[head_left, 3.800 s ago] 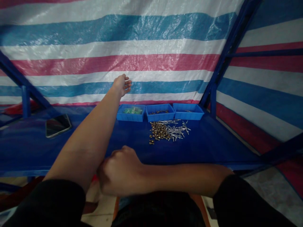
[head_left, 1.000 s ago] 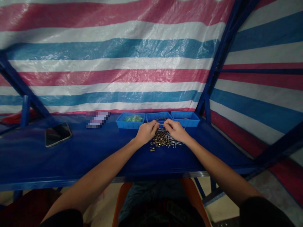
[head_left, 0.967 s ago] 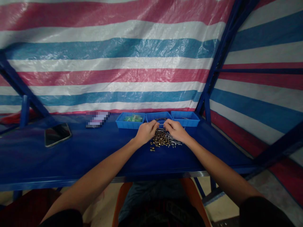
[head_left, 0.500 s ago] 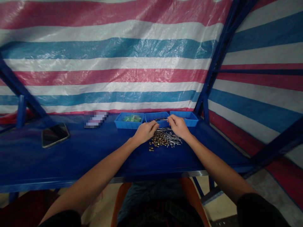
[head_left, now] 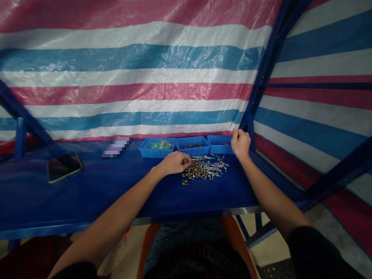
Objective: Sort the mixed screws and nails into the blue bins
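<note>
My left hand (head_left: 175, 162) rests at the left side of a pile, its fingers curled together by brass-coloured screws (head_left: 197, 170). Whatever is between those fingertips is hidden. Silver blind rivets (head_left: 213, 167) with long thin stems lie on the right part of the same pile. My right hand (head_left: 241, 143) is raised by the right end of the right blue bin (head_left: 217, 148), fingers closed, and I cannot make out anything in them. A few thin silver pieces show in that bin. The middle blue bin (head_left: 193, 151) has some brass-coloured screws inside.
The left blue bin (head_left: 157, 153) contains green and clear small pieces (head_left: 161, 144). A phone (head_left: 64, 167) and a blurred-out flat item (head_left: 116, 147) lie farther left on the blue table (head_left: 116, 178). Striped sheeting (head_left: 130, 93) hangs behind, with a blue metal post (head_left: 255, 100) at right.
My right hand has moved right and up from over the middle of the bins, where it held a thin silver rivet. My left hand has lowered slightly towards the pile.
</note>
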